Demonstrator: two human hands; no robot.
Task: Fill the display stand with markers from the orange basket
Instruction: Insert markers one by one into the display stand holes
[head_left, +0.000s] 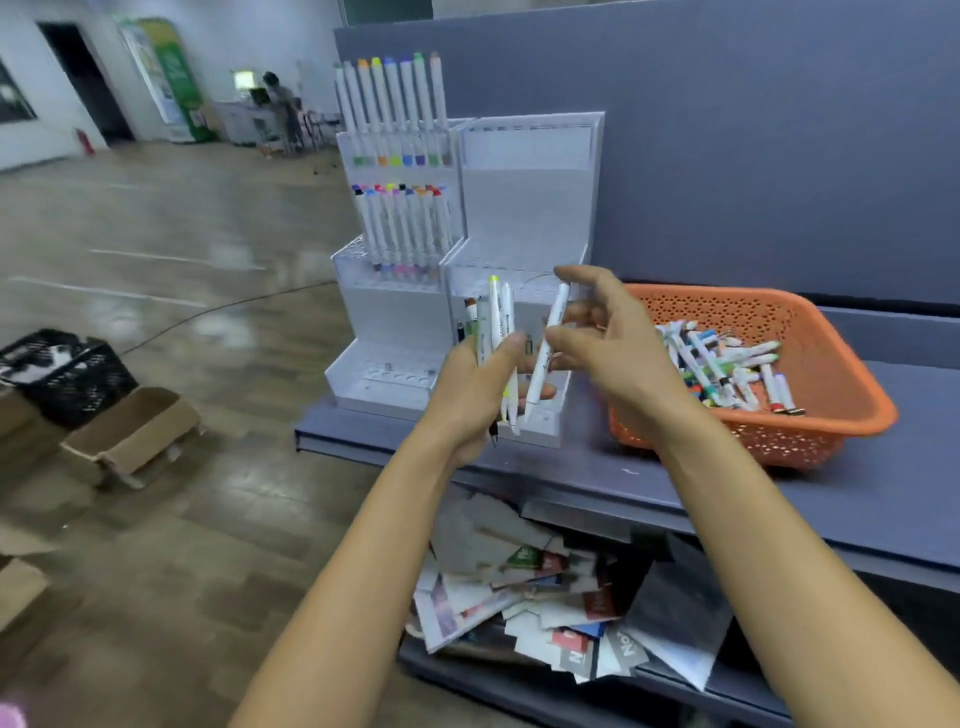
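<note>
On the markers, blurred lettering

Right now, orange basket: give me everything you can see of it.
The orange basket looks like moulded plastic: rectangular, rounded corners, perforated walls, smooth solid rim. It sits upright on the grey shelf, right of the white display stand, near the grey back panel. Inside lies a loose pile of markers, white bodies with coloured caps, at mixed angles, below the rim. The right hand, pinching a single marker, overlaps its left end in view; contact cannot be told.
</note>
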